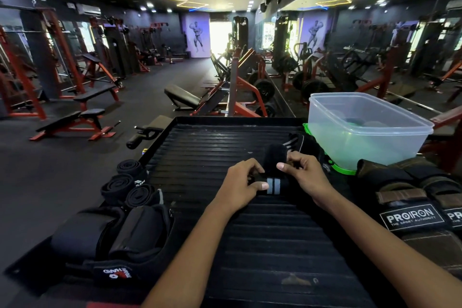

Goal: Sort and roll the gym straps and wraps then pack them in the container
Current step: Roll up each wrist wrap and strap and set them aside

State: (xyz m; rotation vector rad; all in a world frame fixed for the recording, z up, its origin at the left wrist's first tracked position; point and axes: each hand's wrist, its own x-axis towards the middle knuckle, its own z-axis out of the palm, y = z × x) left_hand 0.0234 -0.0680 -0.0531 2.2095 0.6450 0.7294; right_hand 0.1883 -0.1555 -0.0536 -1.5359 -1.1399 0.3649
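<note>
Both hands work mid-tabletop on one black wrap [274, 184] with pale stripes. Going left to right: three rolled wraps [130, 182] sit at the left edge of the ribbed tabletop [212, 142], with padded black supports [112, 235] nearer the camera. The left hand [240, 187] pinches the striped end between thumb and curled fingers; the right hand [303, 175] pinches the wrap's bunched upper part. Right of that, the clear plastic container [367, 130] stands on a green lid [342, 169], with brown lifting straps [412, 197] beside it. The wrap looks soft, light and stretchy, so it probably needs steady tension at both edges to roll tight.
</note>
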